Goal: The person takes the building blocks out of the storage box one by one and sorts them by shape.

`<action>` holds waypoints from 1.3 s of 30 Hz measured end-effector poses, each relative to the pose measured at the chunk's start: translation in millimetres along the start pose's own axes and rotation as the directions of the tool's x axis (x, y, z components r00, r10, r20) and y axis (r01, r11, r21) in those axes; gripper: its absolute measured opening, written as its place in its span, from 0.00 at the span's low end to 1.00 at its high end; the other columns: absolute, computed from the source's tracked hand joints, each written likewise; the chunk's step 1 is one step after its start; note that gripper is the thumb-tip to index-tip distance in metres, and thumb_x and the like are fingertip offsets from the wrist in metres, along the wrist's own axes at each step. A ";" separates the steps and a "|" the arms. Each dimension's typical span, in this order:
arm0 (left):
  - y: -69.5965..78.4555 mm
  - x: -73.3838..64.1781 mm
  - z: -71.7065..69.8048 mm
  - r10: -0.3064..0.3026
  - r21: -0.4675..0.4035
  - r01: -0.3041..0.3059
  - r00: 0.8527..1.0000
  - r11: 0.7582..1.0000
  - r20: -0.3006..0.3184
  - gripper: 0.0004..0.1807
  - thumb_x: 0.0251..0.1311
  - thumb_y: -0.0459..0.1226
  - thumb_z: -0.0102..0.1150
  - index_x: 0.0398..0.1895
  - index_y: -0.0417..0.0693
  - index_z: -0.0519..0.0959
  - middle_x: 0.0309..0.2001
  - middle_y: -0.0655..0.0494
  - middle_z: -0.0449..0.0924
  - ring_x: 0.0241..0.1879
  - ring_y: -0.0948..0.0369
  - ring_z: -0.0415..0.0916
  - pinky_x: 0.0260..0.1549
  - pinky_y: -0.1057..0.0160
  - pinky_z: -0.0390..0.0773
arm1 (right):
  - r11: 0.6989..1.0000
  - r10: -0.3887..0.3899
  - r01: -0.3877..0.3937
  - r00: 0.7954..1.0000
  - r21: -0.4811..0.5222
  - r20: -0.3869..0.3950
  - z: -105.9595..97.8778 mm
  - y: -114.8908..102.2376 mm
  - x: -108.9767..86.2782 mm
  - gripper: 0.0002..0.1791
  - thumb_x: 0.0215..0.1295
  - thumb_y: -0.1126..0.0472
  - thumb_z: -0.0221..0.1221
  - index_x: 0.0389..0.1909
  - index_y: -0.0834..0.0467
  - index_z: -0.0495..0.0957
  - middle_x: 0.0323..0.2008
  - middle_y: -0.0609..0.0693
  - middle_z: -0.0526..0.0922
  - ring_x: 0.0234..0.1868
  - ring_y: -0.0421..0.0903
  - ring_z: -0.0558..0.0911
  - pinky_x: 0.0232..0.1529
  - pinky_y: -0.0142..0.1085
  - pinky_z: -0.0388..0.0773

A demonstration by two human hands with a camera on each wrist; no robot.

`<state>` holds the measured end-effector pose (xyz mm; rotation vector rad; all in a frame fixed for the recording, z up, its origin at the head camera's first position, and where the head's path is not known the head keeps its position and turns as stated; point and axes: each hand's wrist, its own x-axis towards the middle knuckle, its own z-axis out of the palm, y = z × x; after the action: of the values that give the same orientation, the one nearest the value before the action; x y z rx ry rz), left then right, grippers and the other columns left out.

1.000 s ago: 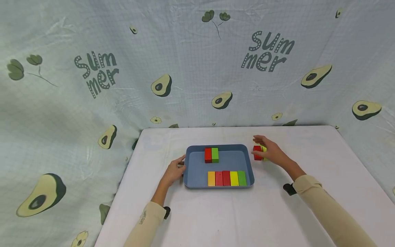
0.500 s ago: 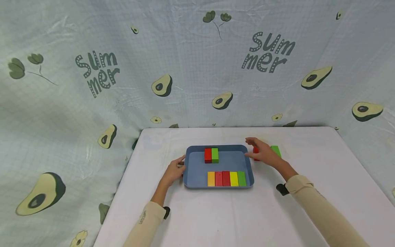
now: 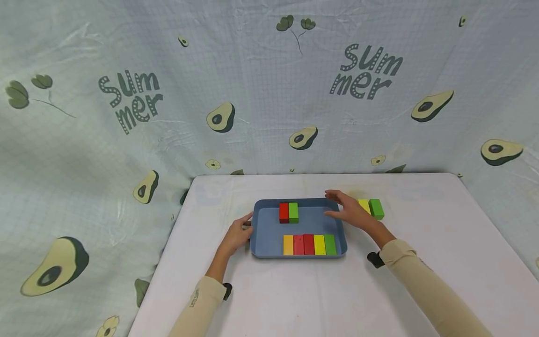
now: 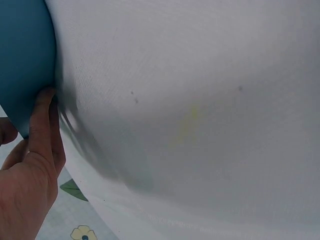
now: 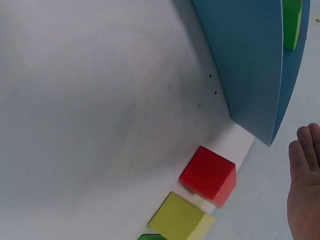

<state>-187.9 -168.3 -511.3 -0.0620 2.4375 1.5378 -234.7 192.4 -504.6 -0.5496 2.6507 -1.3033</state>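
Note:
My left hand (image 3: 237, 235) is at the left side of a blue-grey tray (image 3: 267, 226), fingertips touching its outer wall. The left wrist view shows fairly straight fingers (image 4: 41, 131) against that wall. My right hand (image 3: 347, 210) is over the tray's far right corner, thumb and fingers spread apart, nothing between them. In the right wrist view its fingers are straight. Behind it on the table lie a yellow block (image 3: 364, 206) and a green block (image 3: 376, 209). A red block (image 5: 208, 175) beside the yellow one is hidden by the hand in the head view.
Inside the tray a red block (image 3: 284, 213) and a light green block (image 3: 293, 213) stand side by side near the far wall. Along the near wall runs a row: orange (image 3: 288, 245), two red, yellow and green blocks. A patterned cloth (image 3: 269, 93) hangs behind the table.
My right hand has moved left from above the loose blocks to over the tray's right corner, uncovering the yellow and green blocks. The left hand and tray have stayed put.

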 end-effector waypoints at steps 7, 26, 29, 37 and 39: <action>2.4 -2.3 0.1 -0.007 -0.009 0.007 1.000 1.000 -0.001 0.30 0.61 0.26 0.49 0.69 0.41 0.62 0.53 0.36 0.72 0.41 0.52 0.77 0.31 0.59 0.79 | 1.000 -0.021 0.021 0.999 0.012 0.032 8.3 -1.0 3.1 0.39 0.55 0.58 0.67 0.65 0.64 0.61 0.61 0.61 0.69 0.61 0.57 0.68 0.58 0.52 0.64; 1.2 0.8 -0.7 -0.016 -0.019 0.016 1.000 1.000 0.005 0.30 0.61 0.27 0.48 0.69 0.43 0.62 0.54 0.36 0.71 0.42 0.51 0.76 0.32 0.58 0.79 | 1.000 0.025 -0.025 0.996 -0.004 0.090 22.3 -13.4 11.2 0.38 0.55 0.56 0.67 0.66 0.61 0.62 0.62 0.58 0.68 0.62 0.55 0.68 0.57 0.50 0.66; 0.5 0.5 -0.3 -0.018 -0.011 0.018 1.000 1.000 0.001 0.30 0.61 0.27 0.48 0.69 0.43 0.62 0.53 0.37 0.72 0.41 0.52 0.76 0.32 0.59 0.79 | 0.999 0.033 -0.034 0.994 0.001 0.100 24.9 -13.2 12.3 0.37 0.55 0.56 0.67 0.65 0.61 0.63 0.62 0.58 0.68 0.62 0.55 0.68 0.58 0.49 0.66; -3.3 1.6 0.3 -0.016 -0.022 0.016 1.000 1.000 0.003 0.30 0.60 0.27 0.49 0.69 0.43 0.63 0.53 0.37 0.72 0.39 0.52 0.76 0.31 0.59 0.79 | 0.999 0.031 -0.029 0.992 -0.015 0.121 32.7 -13.7 18.6 0.38 0.55 0.55 0.67 0.65 0.62 0.63 0.62 0.58 0.69 0.61 0.54 0.68 0.58 0.48 0.65; -2.7 0.6 -0.6 0.003 -0.027 -0.003 1.000 1.000 0.002 0.30 0.60 0.27 0.49 0.69 0.42 0.63 0.52 0.36 0.72 0.38 0.52 0.77 0.31 0.59 0.79 | 0.999 0.035 -0.033 0.992 -0.016 0.125 34.1 -15.5 20.2 0.38 0.55 0.55 0.67 0.65 0.62 0.63 0.62 0.57 0.69 0.61 0.54 0.68 0.58 0.48 0.66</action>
<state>-188.1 -170.0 -513.6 -0.0622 2.4166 1.5709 -239.9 150.9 -512.6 -0.5659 2.5576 -1.2004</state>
